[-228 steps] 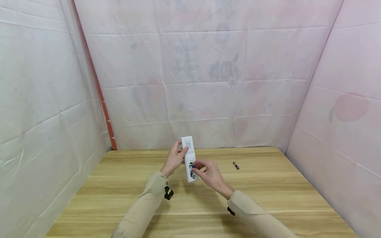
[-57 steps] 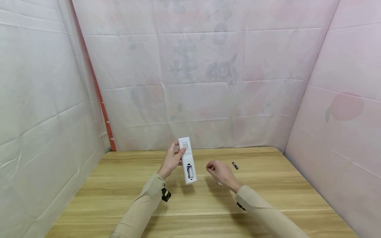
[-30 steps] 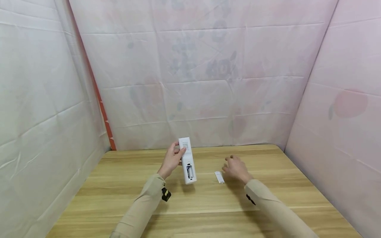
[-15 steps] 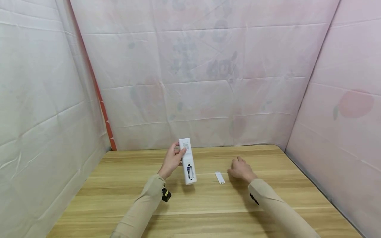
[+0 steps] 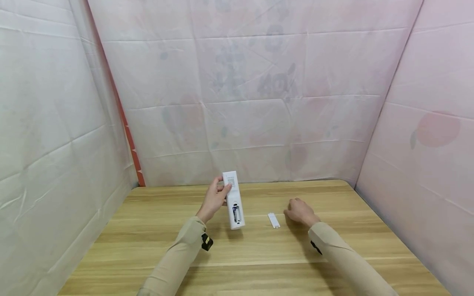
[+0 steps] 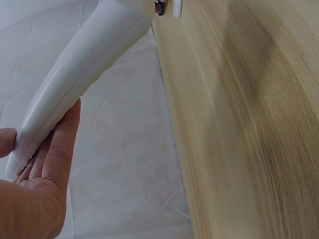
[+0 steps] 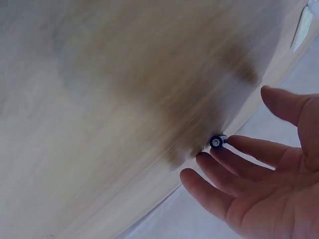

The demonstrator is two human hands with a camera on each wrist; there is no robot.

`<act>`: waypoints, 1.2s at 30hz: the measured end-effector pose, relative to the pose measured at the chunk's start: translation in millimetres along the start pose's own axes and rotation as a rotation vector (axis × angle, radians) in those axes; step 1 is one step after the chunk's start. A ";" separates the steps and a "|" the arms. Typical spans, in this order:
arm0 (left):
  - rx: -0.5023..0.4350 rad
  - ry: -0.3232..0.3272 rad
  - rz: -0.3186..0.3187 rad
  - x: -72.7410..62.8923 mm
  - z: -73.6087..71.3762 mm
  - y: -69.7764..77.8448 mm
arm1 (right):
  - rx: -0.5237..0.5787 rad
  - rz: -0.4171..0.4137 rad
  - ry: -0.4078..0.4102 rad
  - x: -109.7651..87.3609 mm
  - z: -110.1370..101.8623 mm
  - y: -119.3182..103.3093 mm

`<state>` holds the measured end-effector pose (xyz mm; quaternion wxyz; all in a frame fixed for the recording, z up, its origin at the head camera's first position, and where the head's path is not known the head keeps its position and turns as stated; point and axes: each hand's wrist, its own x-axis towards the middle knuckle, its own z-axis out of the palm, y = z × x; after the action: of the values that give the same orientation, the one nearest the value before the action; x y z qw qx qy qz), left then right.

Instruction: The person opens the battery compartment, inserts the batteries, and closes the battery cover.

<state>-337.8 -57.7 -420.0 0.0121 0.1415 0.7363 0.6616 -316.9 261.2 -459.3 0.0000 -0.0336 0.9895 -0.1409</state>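
My left hand [image 5: 212, 201] grips a white remote control [image 5: 233, 192] near its upper end, thumb on the back face. The remote tilts above the table, its battery bay facing me; a dark battery [image 5: 234, 214] lies along the bay's left side. In the left wrist view the remote [image 6: 82, 62] appears edge-on between thumb and fingers. Over the table on the right, my right hand [image 5: 300, 211] reaches down with extended fingers. The right wrist view has its fingertips touching a loose dark-blue battery [image 7: 216, 142], thumb held apart. From the head view, that battery is hidden behind the hand.
A white battery cover [image 5: 273, 220] lies on the wooden table [image 5: 259, 255] between the remote and my right hand. Pale fabric walls [image 5: 252, 123] enclose the table at the back and both sides.
My right hand has left the battery bay, moved right past the cover and come down on the loose battery. One battery now sits in the bay. The left hand keeps holding the remote nearly still.
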 end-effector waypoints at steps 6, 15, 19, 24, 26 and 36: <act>-0.004 0.004 -0.017 -0.8 -0.7 -1.4 | 0.019 -0.019 0.078 4.7 2.2 1.4; -0.015 -0.003 -0.008 0.5 1.2 -0.8 | 0.044 -0.053 0.139 6.4 3.0 4.2; -0.017 -0.003 -0.013 0.1 0.8 0.0 | 0.051 -0.061 0.144 6.7 3.0 4.2; -0.011 -0.010 -0.023 -0.8 -0.2 -0.3 | 0.062 -0.061 0.137 4.9 5.5 2.9; -0.011 -0.013 -0.027 -1.1 -0.4 -0.5 | 0.073 -0.055 0.127 3.5 6.7 2.2; -0.005 0.001 -0.021 0.6 -0.9 1.8 | 0.147 -0.134 0.173 2.6 5.0 -4.2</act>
<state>-338.2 -58.3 -418.0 0.0188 0.1333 0.7361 0.6634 -319.1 255.6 -462.9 -0.0925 -0.0872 0.9683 -0.2149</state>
